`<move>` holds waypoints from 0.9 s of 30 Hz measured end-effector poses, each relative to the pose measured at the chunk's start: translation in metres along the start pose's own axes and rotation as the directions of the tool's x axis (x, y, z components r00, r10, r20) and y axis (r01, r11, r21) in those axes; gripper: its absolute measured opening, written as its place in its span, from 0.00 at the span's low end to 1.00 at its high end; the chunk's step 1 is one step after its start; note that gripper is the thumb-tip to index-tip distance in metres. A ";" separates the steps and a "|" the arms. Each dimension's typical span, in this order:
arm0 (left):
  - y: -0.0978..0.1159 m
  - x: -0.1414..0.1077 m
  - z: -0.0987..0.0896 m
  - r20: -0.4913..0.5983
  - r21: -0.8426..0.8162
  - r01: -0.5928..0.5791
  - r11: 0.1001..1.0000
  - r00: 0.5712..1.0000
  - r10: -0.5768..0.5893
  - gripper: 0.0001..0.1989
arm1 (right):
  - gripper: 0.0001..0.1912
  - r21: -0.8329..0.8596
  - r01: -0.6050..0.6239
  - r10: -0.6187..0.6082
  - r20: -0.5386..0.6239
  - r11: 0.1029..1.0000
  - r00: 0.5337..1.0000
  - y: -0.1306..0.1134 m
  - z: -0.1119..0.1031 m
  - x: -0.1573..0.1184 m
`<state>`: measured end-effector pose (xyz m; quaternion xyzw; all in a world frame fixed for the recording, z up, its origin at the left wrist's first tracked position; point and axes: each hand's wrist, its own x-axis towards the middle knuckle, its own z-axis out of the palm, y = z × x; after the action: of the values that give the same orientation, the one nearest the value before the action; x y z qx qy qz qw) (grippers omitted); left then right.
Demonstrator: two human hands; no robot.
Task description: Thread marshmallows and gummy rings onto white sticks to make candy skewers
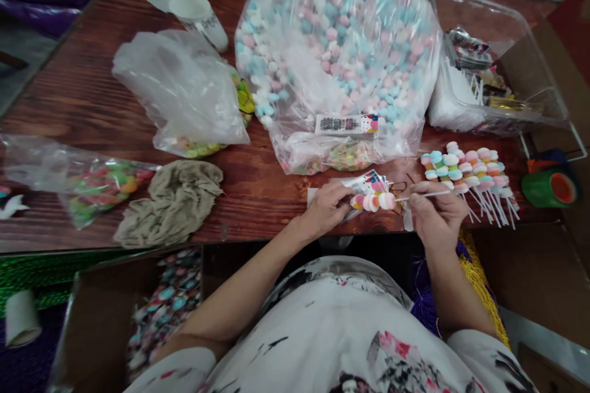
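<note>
In front of my body is a candy skewer [374,201], with pink, white and orange-yellow sweets threaded on a white stick. It lies almost level. My right hand [440,212] pinches the bare stick at the right. At the other end, my left hand [324,209] has its thumb and fingers closed at the outermost sweet. Printed wrappers [369,180] lie just behind the skewer, partly hidden by my left hand. A pile of finished-looking marshmallow skewers [468,167] rests to the right, sticks towards me. Behind sits a big clear bag of pastel marshmallows [341,31], with a printed label strip [346,124] on its front.
Bags of gummy sweets [104,187] and a crumpled cloth [173,202] lie left. A white mug [199,19] stands behind another plastic bag [179,86]. At right are a clear tub [530,92] of sticks and packets and a green tape roll [548,189]. Open boxes sit below the table edge.
</note>
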<state>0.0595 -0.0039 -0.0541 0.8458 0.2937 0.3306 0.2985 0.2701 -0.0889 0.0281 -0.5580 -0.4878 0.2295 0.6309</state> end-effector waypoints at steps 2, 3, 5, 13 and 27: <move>0.001 0.003 -0.005 -0.006 0.037 -0.010 0.999 1.000 0.010 0.10 | 0.04 0.143 -0.100 0.120 -0.141 0.985 0.983 0.008 0.002 0.001; 0.002 0.005 -0.007 -0.002 0.061 -0.023 0.998 1.000 0.023 0.12 | 0.04 0.210 -0.118 0.155 -0.173 0.971 0.973 0.011 0.003 0.001; 0.002 0.010 -0.012 0.018 0.070 -0.063 0.996 0.998 0.062 0.14 | 0.05 0.300 -0.146 0.199 -0.155 0.943 0.968 0.015 0.004 0.001; 0.025 0.016 -0.019 0.264 -0.285 0.054 0.957 0.964 0.024 0.21 | 0.05 0.096 0.075 -0.062 -0.126 0.993 0.990 0.003 0.000 -0.005; 0.065 0.006 -0.017 0.544 -0.363 0.468 0.806 0.808 -0.225 0.21 | 0.06 0.276 0.012 -0.039 0.091 0.961 0.995 -0.003 -0.006 -0.005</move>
<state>0.0701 -0.0367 0.0037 0.7279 0.2741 0.1125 0.6183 0.2725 -0.0970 0.0292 -0.4468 -0.4880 0.3135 0.6811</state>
